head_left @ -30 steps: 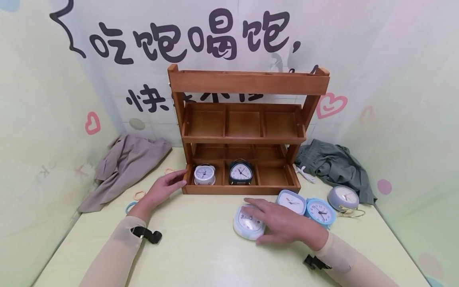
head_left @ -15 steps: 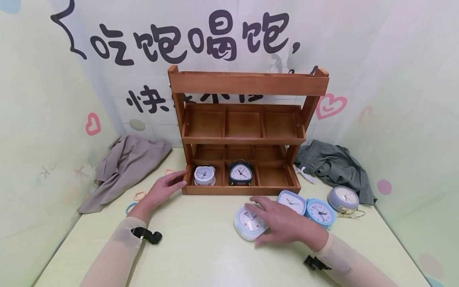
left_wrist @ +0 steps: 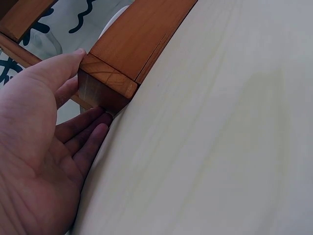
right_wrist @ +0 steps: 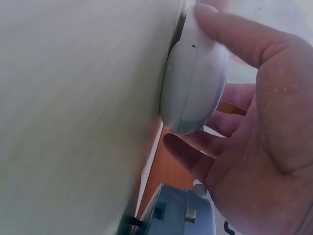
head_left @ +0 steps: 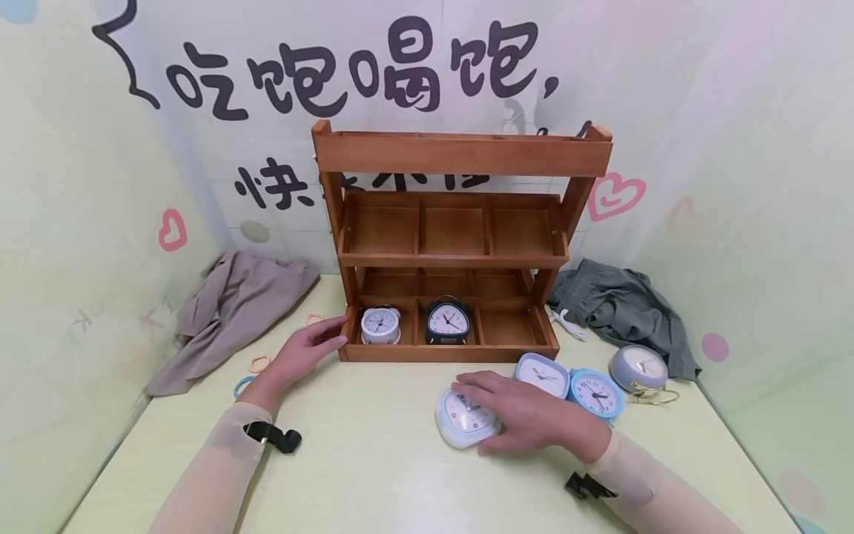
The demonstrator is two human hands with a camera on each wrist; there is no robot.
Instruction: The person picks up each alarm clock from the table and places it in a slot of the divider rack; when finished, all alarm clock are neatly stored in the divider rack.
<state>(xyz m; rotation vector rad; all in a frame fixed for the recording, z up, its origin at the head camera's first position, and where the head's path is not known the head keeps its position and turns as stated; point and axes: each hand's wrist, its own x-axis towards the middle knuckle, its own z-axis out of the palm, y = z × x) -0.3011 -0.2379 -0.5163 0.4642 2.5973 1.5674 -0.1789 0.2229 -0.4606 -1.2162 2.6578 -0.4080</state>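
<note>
My right hand [head_left: 523, 415] grips a white-and-pale-blue alarm clock [head_left: 463, 420] lying face up on the table, its thumb on the near side and fingers round the far side. In the right wrist view the clock's pale side [right_wrist: 188, 88] shows between thumb and fingers. My left hand [head_left: 305, 357] rests its fingertips against the left end of a brown wooden shelf rack [head_left: 447, 354]. In the left wrist view its thumb and fingertips touch the rack's corner [left_wrist: 105, 88]. A white clock [head_left: 381, 325] and a dark triangular clock [head_left: 448, 322] stand in the lowest tier's left and middle compartments.
A lavender clock [head_left: 543, 376], a blue clock [head_left: 596, 394] and a purple round clock [head_left: 639, 369] lie right of my right hand. Folded cloths, one mauve [head_left: 247, 311] and one dark green [head_left: 620, 311], flank the rack. Small rings [head_left: 259, 363] lie at left.
The white-and-pale-blue clock has turned slightly and shifted a little right under my right hand, which has come round its edge. My left hand stays at the rack.
</note>
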